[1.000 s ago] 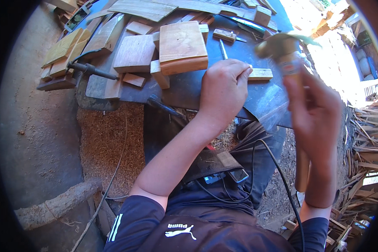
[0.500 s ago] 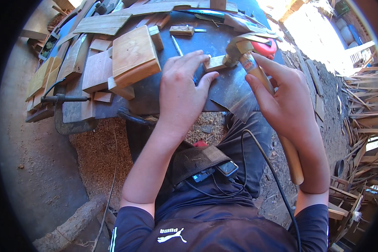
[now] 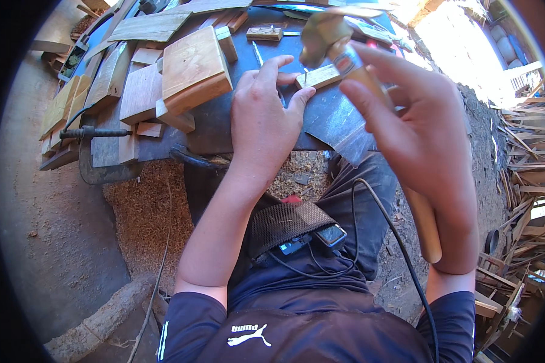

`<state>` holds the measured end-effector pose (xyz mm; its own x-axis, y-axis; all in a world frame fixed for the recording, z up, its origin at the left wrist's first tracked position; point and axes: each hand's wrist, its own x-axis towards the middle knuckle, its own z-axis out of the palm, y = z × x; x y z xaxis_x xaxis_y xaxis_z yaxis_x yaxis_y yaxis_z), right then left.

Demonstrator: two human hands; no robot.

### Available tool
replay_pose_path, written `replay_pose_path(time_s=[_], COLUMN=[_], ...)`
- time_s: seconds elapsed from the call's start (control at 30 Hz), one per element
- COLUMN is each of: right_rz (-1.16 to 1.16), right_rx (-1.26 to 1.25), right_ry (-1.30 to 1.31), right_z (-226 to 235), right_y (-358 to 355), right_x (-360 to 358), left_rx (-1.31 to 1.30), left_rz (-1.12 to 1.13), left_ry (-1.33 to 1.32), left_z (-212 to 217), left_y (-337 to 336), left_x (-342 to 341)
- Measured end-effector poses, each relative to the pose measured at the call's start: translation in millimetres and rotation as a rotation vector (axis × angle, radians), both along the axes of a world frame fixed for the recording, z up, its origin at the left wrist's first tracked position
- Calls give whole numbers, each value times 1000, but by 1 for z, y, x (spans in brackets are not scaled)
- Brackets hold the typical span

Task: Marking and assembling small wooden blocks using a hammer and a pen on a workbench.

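Note:
A small wooden block [image 3: 326,76] lies on the dark worktop, a thin nail [image 3: 305,77] standing up near its left end. My left hand [image 3: 261,118] steadies that end, its thumb and fingers closed about it. Lifted above the block is a hammer [image 3: 324,37], its metal head slightly blurred and its wooden handle running back beneath my forearm. My right hand [image 3: 419,115] is wrapped round the handle close to the head. Just beyond my left fingers lies a slim pen-like tool [image 3: 257,53], partly hidden by the hand.
Another small wooden piece [image 3: 264,33] lies farther back. On the left are a stacked wooden block [image 3: 194,63], several boards and a metal clamp [image 3: 97,136] at the table edge. A clear plastic sheet [image 3: 342,136] hangs over the front edge. A cable [image 3: 399,242] loops beside my right leg.
The hammer has risen and shifted a little left, off the block, uncovering the nail. The block's right end has swung slightly away from me. My left hand stays at the block.

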<state>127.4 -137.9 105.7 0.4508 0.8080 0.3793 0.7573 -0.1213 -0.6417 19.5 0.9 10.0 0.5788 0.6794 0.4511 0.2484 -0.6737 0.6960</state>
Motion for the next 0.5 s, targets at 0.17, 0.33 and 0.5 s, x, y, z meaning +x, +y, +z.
replay_pose_path(time_s=[0.17, 0.33, 0.5], right_rz=[-79, -170, -73], right_rx=[19, 110, -71], right_ry=[80, -10, -173], right_z=[13, 15, 14], right_y=[-1, -4, 1], right_x=[-14, -27, -23], left_rx=[31, -3, -9], left_rz=[29, 26, 18], left_ry=[-11, -24, -35], left_z=[-5, -6, -11], left_y=[3, 2, 3], left_x=[2, 1, 1])
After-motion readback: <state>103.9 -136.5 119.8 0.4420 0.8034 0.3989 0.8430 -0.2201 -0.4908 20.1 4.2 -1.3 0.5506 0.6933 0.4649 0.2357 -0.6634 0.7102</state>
